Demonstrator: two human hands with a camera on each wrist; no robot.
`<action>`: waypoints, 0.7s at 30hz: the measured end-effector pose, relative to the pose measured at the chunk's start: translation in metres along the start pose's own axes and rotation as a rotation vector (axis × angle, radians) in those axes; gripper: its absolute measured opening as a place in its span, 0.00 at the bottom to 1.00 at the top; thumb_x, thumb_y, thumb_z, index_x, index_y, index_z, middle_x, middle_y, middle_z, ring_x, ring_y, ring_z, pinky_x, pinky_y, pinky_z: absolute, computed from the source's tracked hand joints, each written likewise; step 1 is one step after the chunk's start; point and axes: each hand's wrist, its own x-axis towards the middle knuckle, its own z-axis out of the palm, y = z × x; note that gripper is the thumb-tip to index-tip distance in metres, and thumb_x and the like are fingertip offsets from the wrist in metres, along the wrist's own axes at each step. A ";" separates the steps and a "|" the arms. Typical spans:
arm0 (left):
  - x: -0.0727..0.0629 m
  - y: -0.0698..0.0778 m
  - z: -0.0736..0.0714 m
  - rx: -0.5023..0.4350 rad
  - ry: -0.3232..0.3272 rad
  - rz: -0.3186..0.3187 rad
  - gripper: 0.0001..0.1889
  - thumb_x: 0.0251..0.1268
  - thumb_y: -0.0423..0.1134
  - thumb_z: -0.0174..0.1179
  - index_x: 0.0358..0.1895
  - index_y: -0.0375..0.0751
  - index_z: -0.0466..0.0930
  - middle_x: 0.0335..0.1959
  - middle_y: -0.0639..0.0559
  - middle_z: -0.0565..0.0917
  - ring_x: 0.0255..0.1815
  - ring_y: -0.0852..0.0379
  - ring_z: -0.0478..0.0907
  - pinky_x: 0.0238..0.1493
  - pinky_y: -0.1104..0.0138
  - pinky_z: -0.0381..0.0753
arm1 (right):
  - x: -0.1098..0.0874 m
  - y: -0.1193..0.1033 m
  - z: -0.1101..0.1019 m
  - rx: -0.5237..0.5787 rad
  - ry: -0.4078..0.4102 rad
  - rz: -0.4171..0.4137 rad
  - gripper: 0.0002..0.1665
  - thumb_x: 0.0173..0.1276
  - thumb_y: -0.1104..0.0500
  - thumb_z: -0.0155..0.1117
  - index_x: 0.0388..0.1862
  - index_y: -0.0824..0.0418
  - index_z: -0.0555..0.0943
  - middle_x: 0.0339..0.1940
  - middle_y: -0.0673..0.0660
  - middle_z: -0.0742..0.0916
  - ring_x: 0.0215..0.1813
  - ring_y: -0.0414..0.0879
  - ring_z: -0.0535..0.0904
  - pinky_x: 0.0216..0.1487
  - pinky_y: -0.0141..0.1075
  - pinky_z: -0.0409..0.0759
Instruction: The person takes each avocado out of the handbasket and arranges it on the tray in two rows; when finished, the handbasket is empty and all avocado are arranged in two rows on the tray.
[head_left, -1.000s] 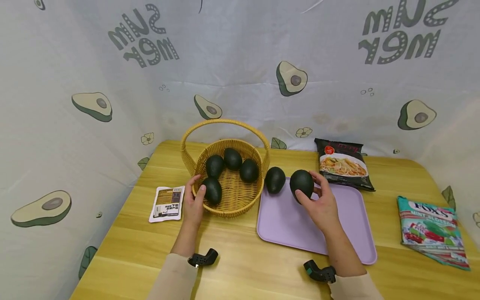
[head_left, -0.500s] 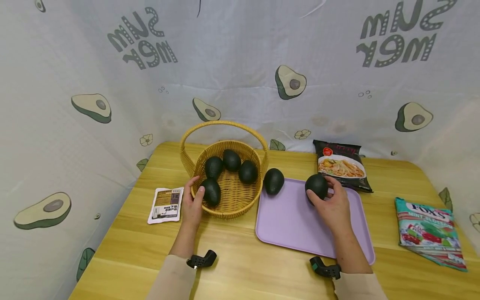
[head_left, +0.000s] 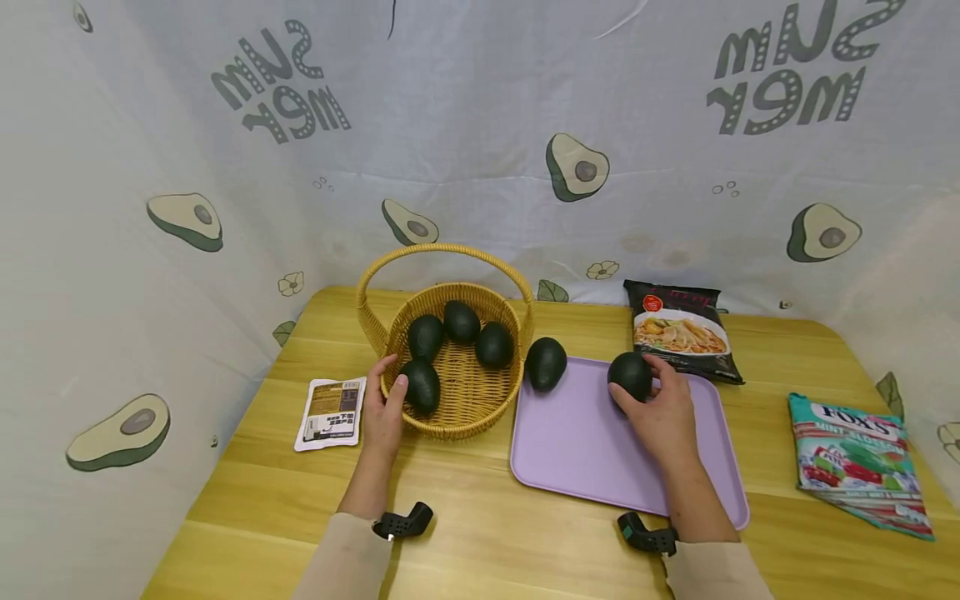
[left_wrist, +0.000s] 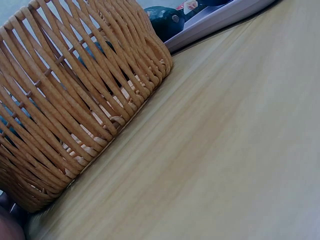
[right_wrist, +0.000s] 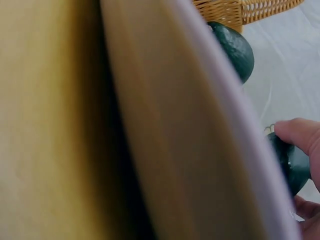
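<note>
In the head view, a yellow wicker basket (head_left: 450,421) with a tall hoop handle holds several dark green avocados (head_left: 494,346). My left hand (head_left: 383,421) grips its left rim, the thumb beside the nearest avocado (head_left: 422,387); the remaining fingers are hidden. A lilac tray (head_left: 577,446) lies to the basket's right. Over its back part, my right hand (head_left: 663,412) holds another avocado (head_left: 629,377) between thumb and fingers. Whether that avocado touches the tray is unclear. One more avocado (head_left: 546,364) lies between basket and tray, at the tray's back left corner.
Behind the tray lies a black noodle packet (head_left: 681,332). A teal candy bag (head_left: 858,467) is at the right, and a small white-edged packet (head_left: 331,414) left of the basket. A printed cloth (head_left: 465,108) hangs behind the wooden table (head_left: 480,521).
My right hand has moved to the right over the tray with the avocado, then nearly stopped. The left hand stays at the basket rim. The head view has shifted slightly.
</note>
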 end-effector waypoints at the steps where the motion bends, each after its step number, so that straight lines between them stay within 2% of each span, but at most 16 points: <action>1: 0.000 0.000 0.000 0.000 -0.001 0.000 0.23 0.78 0.38 0.51 0.71 0.37 0.67 0.76 0.41 0.66 0.81 0.48 0.54 0.80 0.47 0.50 | 0.000 0.000 0.000 -0.005 -0.001 -0.003 0.46 0.65 0.52 0.74 0.77 0.62 0.65 0.64 0.72 0.73 0.54 0.61 0.74 0.53 0.50 0.70; 12: -0.001 -0.001 0.000 -0.004 0.005 -0.001 0.22 0.78 0.37 0.51 0.71 0.38 0.68 0.76 0.41 0.66 0.81 0.48 0.55 0.79 0.48 0.51 | 0.001 0.001 0.000 -0.031 -0.033 0.002 0.47 0.67 0.48 0.72 0.78 0.64 0.63 0.66 0.73 0.72 0.56 0.63 0.74 0.56 0.56 0.72; 21: 0.000 -0.002 0.000 -0.017 0.001 0.005 0.22 0.78 0.37 0.51 0.71 0.37 0.68 0.76 0.42 0.67 0.81 0.49 0.55 0.79 0.49 0.51 | 0.002 0.001 -0.002 -0.010 -0.065 0.021 0.49 0.68 0.46 0.71 0.79 0.63 0.61 0.69 0.74 0.71 0.61 0.66 0.74 0.61 0.59 0.72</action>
